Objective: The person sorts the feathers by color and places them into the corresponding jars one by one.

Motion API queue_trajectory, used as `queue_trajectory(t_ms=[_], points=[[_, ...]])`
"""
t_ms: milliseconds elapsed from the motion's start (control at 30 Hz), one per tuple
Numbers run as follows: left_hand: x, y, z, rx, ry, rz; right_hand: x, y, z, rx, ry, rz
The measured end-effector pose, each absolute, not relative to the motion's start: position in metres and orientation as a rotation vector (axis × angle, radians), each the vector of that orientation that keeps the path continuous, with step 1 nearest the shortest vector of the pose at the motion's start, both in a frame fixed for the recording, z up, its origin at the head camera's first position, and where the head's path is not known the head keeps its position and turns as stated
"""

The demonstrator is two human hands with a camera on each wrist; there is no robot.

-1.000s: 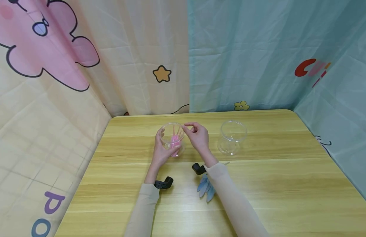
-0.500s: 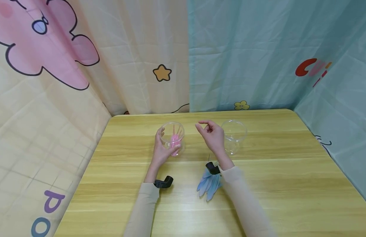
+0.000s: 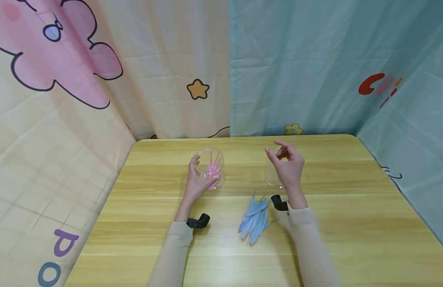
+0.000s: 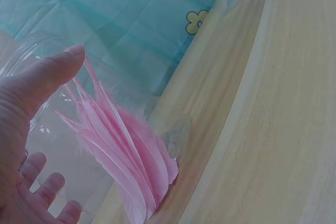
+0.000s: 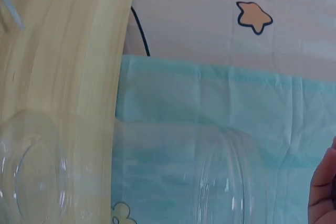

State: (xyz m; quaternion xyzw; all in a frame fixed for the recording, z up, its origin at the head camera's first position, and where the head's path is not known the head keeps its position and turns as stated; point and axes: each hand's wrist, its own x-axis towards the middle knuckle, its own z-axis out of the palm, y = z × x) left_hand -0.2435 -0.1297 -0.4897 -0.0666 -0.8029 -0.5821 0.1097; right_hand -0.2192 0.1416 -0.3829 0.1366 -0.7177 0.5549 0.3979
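Note:
My left hand [image 3: 195,182] grips a clear jar [image 3: 222,160] on the table, thumb on the near side and fingers round the far side. Pink feathers [image 4: 131,156] stand inside it, quills up, as the left wrist view shows. Over a second clear jar [image 3: 270,178] my right hand [image 3: 291,167] hovers, thumb and forefinger apart with nothing visible between them. That hand covers part of this jar in the head view; the right wrist view shows the jar's clear wall [image 5: 231,182], with fingers at the right edge.
A loose pile of blue feathers [image 3: 256,220] lies on the wooden table [image 3: 164,247] between my forearms. Printed curtains, one cream [image 3: 160,48] and one teal [image 3: 296,59], hang behind the table's far edge.
My right hand has moved right, from the rim of the pink-feather jar to over the other jar. The blue feathers, partly covered before, now show fully. My left hand keeps its grip.

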Motion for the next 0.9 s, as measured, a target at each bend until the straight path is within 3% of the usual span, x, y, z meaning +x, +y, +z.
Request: queue_trajectory(t_ms=[633, 900], points=[[-0.242, -0.130, -0.490, -0.176, -2.374, -1.703, -0.213, 0.199, -0.414, 0.258, -2.214, 1.478], [-0.242, -0.129, -0.489, -0.180, -2.368, -1.705, -0.231, 0.216, -0.446, 0.238, -2.324, 1.571]])
